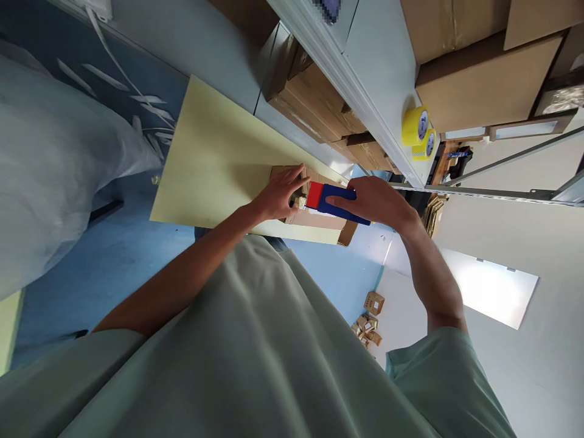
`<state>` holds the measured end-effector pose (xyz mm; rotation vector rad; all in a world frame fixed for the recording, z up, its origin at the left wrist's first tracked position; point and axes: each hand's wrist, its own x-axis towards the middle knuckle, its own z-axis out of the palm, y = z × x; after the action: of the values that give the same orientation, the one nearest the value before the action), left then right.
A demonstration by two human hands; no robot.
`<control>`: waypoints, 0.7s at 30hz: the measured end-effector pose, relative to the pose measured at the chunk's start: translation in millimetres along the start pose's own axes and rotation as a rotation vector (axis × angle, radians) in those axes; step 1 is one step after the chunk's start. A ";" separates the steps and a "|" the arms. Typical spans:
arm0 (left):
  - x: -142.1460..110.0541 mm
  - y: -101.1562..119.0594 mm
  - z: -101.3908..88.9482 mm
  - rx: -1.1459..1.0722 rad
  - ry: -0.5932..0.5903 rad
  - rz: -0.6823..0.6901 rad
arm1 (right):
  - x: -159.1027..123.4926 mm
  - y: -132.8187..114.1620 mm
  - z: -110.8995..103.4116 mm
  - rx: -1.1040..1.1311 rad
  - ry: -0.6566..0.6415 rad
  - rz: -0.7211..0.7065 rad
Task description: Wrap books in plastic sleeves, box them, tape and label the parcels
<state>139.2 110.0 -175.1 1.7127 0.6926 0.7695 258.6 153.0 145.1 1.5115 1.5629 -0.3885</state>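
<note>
Resting on the pale yellow table (223,152), head view, the carton (328,220) is overlapped by the tape dispenser (332,190), gripped in the right hand (374,198). At its end the left hand (281,191) is curved, grip unclear. Apparently unfinished: one flap (347,233) is left jutting; laid tape cannot be confirmed.

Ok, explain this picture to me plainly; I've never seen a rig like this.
There's no machine here, just a person's two bare hands. The single picture comes from a camera worn on their head, looking forward and down. A cardboard box lies on the pale yellow tabletop. The left hand is spread at one end of the box. The right hand holds a blue-and-red tool, possibly a tape dispenser, its red end toward the left hand. Yellow tape rolls sit on the shelf.
</note>
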 end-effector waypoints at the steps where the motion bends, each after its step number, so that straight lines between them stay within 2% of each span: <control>1: 5.2 0.8 -1.2 0.019 -0.022 0.018 | 0.6 0.4 1.2 -0.006 0.010 -0.010; 7: 12.4 -3.4 -7.5 0.107 -0.023 0.044 | 3.8 7.3 7.9 -0.015 0.033 -0.030; 12: 8.8 -3.0 -11.8 0.107 -0.025 0.035 | 11.3 28.7 17.4 -0.018 0.017 -0.026; 17: 9.3 0.6 -14.0 0.067 -0.028 -0.026 | 32.7 56.5 42.8 -0.003 -0.039 -0.015; 21: 8.9 1.8 -13.8 0.073 -0.037 -0.059 | 54.6 65.3 71.1 0.007 -0.085 -0.007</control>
<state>134.1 124.5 -169.1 1.7597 0.7505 0.6771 353.3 147.5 87.6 1.4762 1.5027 -0.4567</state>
